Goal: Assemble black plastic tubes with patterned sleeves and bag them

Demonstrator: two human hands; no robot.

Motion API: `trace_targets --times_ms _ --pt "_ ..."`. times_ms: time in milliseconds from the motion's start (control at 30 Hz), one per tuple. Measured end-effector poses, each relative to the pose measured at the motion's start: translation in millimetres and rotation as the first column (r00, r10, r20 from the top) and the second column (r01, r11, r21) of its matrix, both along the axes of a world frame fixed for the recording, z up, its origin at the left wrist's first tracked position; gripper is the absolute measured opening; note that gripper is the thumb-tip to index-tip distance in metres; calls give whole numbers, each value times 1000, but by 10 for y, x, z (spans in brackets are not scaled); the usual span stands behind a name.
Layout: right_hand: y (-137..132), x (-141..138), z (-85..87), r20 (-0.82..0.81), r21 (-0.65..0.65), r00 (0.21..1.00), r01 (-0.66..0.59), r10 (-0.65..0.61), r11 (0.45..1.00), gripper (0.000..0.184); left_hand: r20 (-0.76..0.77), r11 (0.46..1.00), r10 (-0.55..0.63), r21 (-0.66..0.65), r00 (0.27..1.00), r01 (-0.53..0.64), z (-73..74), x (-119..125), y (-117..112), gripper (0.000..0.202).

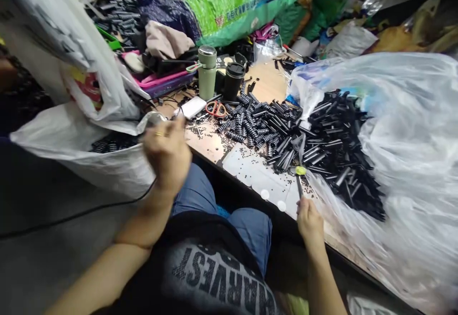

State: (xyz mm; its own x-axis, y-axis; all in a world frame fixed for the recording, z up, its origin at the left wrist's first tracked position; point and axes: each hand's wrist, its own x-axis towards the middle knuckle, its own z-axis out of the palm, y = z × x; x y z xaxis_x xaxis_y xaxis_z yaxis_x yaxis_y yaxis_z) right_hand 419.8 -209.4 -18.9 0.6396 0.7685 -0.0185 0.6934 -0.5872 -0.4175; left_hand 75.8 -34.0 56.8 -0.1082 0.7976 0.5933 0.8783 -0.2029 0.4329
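Observation:
My left hand is blurred, fingers curled, at the mouth of a white plastic bag holding small black parts; whether it grips anything I cannot tell. My right hand rests at the table's front edge, closed on a thin dark tool with a yellow-green tip. That tip touches the near edge of a heap of black tubes. Left of the heap lie several black-and-white ribbed pieces.
A large clear plastic bag covers the table's right side. A green flask, black cup, white box and orange scissors stand behind. Tiny black bits dot the wooden table. A black cable runs left.

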Motion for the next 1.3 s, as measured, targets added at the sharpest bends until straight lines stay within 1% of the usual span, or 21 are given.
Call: trace_targets --times_ms 67,100,133,167,233,300,400,500,600,667,733,767,833,867,900,967,1033,1100,1133,1200,1300 --pt "-41 139 -122 29 -24 1000 6 -5 1000 51 -24 979 196 57 980 -195 266 -425 -3 45" --pt "-67 194 -169 55 -43 998 13 -11 999 51 -35 972 229 69 973 -226 317 -508 25 51" --pt "-96 242 -204 92 -68 996 26 -20 997 51 -44 976 211 62 976 -208 308 -502 82 53" --pt "-129 285 -229 139 -95 990 44 -30 994 50 -51 988 150 37 987 -148 243 -416 167 51" --pt "-202 364 -260 238 -152 970 89 -51 984 46 -67 996 -53 -78 996 48 -14 -77 411 41" --pt "-284 435 -287 324 -180 944 124 -61 976 44 -88 953 -223 -231 971 198 -344 352 716 34" --pt "-392 523 -342 406 -151 913 116 -46 982 42 -113 881 -332 -392 937 265 -764 892 1170 31" --pt "-391 558 -380 451 -65 892 61 -25 996 40 -148 819 -431 -479 890 316 -972 1186 1492 35" --pt "-180 498 -355 422 73 907 -23 -10 997 39 -205 770 -480 -564 853 298 -1035 1276 1633 36" --pt "85 416 -310 360 155 931 -128 65 980 37 -221 760 -492 -581 842 291 -1057 1257 1642 34" --pt "412 320 -255 309 181 936 -233 170 955 33 -168 772 -492 -538 855 339 -1080 1202 1600 36" --pt "581 271 -227 295 181 932 -270 210 946 30 -95 782 -488 -490 868 386 -1089 1170 1561 37" --pt "901 171 -176 270 169 927 -311 260 935 27 173 778 -468 -384 866 497 -1096 1114 1453 41" --pt "1043 119 -156 265 163 923 -327 278 931 25 357 759 -436 -347 826 551 -1090 1095 1387 41" --pt "1171 66 -142 261 154 917 -347 301 925 24 548 725 -377 -327 747 606 -1078 1083 1316 42" --pt "1386 -44 -132 259 127 896 -403 362 906 22 842 621 -184 -301 508 724 -1039 1077 1174 40" --pt "1555 -156 -144 266 77 874 -440 407 895 22 957 536 -5 -243 291 809 -995 1084 1044 38" --pt "1696 -275 -162 292 29 867 -431 405 902 24 983 496 79 -183 166 849 -966 1091 932 36" --pt "1763 -340 -168 306 21 865 -423 397 906 25 986 492 99 -165 134 855 -964 1090 880 36" --pt "1905 -490 -168 314 49 856 -447 412 893 26 987 499 111 -154 114 853 -984 1076 785 35" --pt "2182 -780 -157 275 102 788 -594 551 798 26 982 564 85 -187 169 804 -1061 994 665 36"
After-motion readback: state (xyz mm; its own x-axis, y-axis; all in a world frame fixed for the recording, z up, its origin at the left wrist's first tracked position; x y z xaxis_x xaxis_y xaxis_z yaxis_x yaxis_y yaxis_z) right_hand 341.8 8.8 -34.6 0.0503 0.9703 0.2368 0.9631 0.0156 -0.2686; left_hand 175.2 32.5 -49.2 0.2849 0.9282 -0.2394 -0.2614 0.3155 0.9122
